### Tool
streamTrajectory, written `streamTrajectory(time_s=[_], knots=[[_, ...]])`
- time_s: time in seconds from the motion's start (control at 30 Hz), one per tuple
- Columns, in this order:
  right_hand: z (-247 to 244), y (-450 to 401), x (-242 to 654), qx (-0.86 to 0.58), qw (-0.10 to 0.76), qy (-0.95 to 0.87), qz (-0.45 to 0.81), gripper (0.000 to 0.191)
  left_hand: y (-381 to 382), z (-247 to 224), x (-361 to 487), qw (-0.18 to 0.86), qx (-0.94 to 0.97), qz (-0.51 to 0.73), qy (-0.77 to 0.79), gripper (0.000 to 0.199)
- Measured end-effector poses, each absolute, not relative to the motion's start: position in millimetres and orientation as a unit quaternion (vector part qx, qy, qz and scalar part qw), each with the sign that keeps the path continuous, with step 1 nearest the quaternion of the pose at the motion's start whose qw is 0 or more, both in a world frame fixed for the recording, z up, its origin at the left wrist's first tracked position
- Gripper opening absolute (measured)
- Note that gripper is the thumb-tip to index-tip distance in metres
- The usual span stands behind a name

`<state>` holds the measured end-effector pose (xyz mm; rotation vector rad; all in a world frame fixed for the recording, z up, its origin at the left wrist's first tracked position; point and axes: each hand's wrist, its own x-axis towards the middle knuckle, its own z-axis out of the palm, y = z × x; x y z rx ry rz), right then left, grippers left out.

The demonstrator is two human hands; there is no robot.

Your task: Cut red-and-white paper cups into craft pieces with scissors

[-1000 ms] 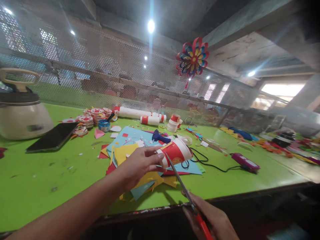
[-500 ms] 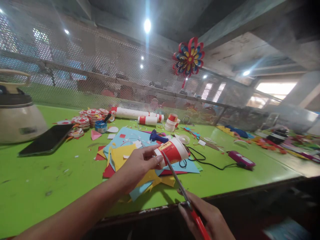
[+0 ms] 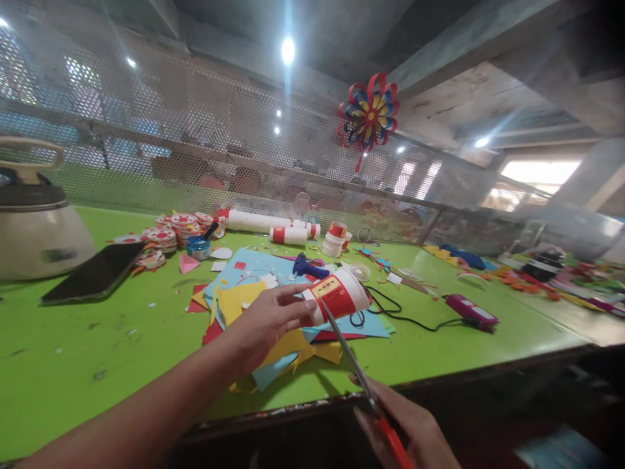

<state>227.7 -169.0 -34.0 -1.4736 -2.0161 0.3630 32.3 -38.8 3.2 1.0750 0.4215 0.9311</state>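
My left hand holds a red and white paper cup by its base end, with the cup lying on its side in the air and its wider end to the right. Yellow print shows on the cup's red band. In my right hand is a pair of scissors with red handles. The blade tips touch the cup's red side close to my left fingers. Beneath the cup lie blue paper sheets and yellow paper scraps.
Behind are stacked paper cups, a blue glue gun, a blue jar and red-patterned discs. At left are a phone and a kettle. A purple device with a black cord lies right. A perforated screen stands behind.
The cup has turned in my left hand, so more of its yellow print faces me. My left fingers have shifted on it. The scissors' tips stay against the cup.
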Motion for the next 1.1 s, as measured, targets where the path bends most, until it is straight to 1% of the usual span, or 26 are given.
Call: streamTrajectory(time_s=[0.17, 0.33, 0.47, 0.6, 0.73, 0.87, 0.97, 1.1], knots=[[-28, -170, 227, -0.562, 0.288, -0.760, 0.153, 0.028, -39, 1, 32, 0.684, 0.560, 0.418, 0.210, 0.036], [-27, -167, 225, -0.564, 0.292, -0.756, 0.158, 0.027, -42, 6, 32, 0.663, 0.574, 0.406, 0.257, 0.038], [-29, -166, 225, -0.561, 0.300, -0.755, 0.157, 0.026, -43, 7, 32, 0.652, 0.586, 0.406, 0.258, 0.039], [-35, -166, 228, -0.545, 0.307, -0.767, 0.143, 0.027, -44, 6, 33, 0.655, 0.574, 0.411, 0.269, 0.039], [-42, -167, 231, -0.543, 0.308, -0.771, 0.126, 0.027, -42, 5, 33, 0.706, 0.523, 0.410, 0.245, 0.045], [-44, -169, 234, -0.548, 0.302, -0.772, 0.115, 0.027, -39, 4, 32, 0.745, 0.484, 0.393, 0.238, 0.038], [-40, -170, 232, -0.548, 0.300, -0.770, 0.131, 0.026, -39, 4, 31, 0.734, 0.498, 0.390, 0.247, 0.039], [-30, -171, 227, -0.567, 0.302, -0.753, 0.142, 0.020, -39, 0, 33, 0.705, 0.539, 0.399, 0.231, 0.037]])
